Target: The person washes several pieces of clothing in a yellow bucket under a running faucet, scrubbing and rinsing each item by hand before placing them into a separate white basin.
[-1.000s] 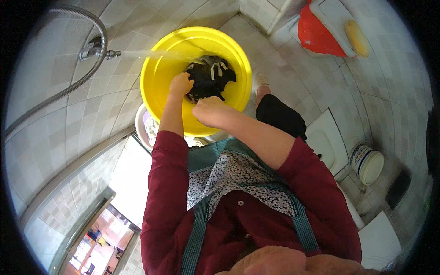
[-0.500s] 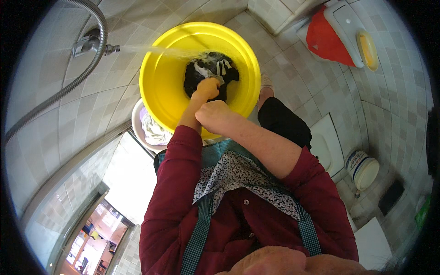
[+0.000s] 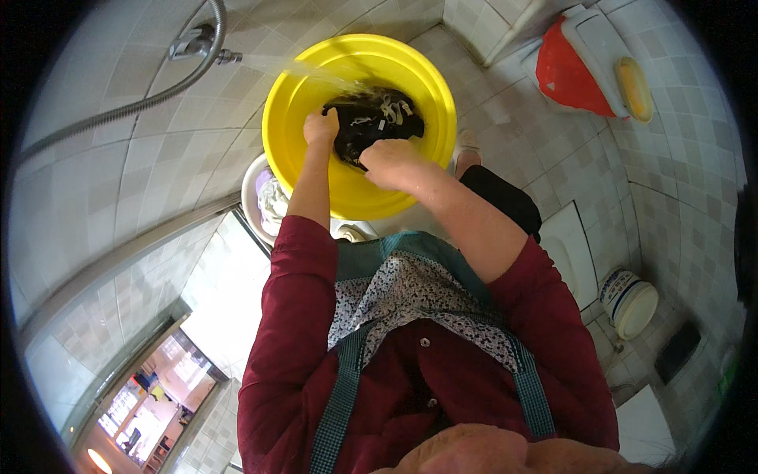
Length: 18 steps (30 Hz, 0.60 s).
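A large yellow tub (image 3: 439,87) stands on the floor in front of me, with a wet black garment (image 3: 365,130) in it. Pale straps or strings lie across the garment's far right part. My left hand (image 3: 320,126) is closed on its left edge. The fist of my right hand (image 3: 392,163) grips its near edge, and the fingertips are hidden below. From a wall tap (image 3: 225,57) a spray of water (image 3: 304,68) falls into the tub onto the cloth.
A pale basin (image 3: 251,197) holding white and lilac cloth stands left of the tub. A metal hose (image 3: 118,114) runs along the tiled wall. To the right are a squat toilet (image 3: 570,251), a white bucket (image 3: 634,310) and a bin with a red front (image 3: 570,73).
My hands were close together over the garment; now they are apart, the left at its left edge, the right farther forward and right. The garment lies more spread out. The whole view has shifted slightly.
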Tool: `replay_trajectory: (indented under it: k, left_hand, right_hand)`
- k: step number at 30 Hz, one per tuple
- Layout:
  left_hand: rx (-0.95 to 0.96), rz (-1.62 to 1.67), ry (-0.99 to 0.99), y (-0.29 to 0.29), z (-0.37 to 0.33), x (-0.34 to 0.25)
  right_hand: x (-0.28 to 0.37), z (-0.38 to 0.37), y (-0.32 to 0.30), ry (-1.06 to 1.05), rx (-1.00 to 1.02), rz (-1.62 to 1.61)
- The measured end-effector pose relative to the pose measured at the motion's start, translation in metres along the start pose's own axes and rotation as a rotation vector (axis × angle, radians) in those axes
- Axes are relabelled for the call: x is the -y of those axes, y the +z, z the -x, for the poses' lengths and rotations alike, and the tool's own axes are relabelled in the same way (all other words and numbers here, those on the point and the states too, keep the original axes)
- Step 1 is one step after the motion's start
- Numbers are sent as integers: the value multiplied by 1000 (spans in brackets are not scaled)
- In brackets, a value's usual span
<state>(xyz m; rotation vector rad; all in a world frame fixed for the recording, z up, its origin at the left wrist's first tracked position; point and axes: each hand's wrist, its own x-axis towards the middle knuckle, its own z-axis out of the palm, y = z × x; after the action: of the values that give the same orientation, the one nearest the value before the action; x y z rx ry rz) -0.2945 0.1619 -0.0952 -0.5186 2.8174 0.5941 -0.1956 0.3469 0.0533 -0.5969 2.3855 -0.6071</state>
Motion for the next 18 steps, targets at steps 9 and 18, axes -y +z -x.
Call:
replay_trajectory:
  k: [9,18]
  left_hand:
    - [295,1144,-21,-97,73,-29]
    - [487,1362,358,-139,127,-42]
  right_hand:
    - [-12,-8,-24,180,-191,14]
    - [-40,-36,-17,22,-215,-215]
